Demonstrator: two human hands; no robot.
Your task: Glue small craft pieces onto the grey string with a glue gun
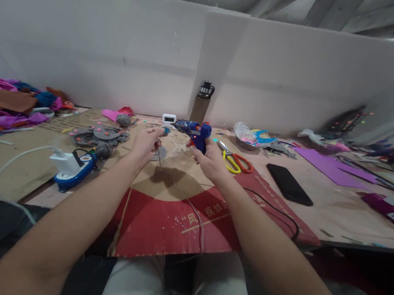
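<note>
My right hand (212, 161) is wrapped round the handle of a blue hot glue gun (199, 133), its nozzle pointing left. My left hand (147, 143) is closed in a pinch on a thin wire stem (160, 157) that hangs down below the fingers. A small blue piece (166, 131) shows at the left fingertips, close to the nozzle; whether the two touch, I cannot tell. Under the hands lies a sheet of red and brown cardboard (159, 225). Behind the stem is a grey disc (159, 153), partly hidden by the left hand.
Scissors (234, 161) and a black phone (288, 184) lie to the right. A blue power strip (75, 171) with a white plug sits left, near grey felt pieces (99, 135). A bottle (201, 101) and small white clock (169, 120) stand at the back. Purple sheets (332, 167) lie far right.
</note>
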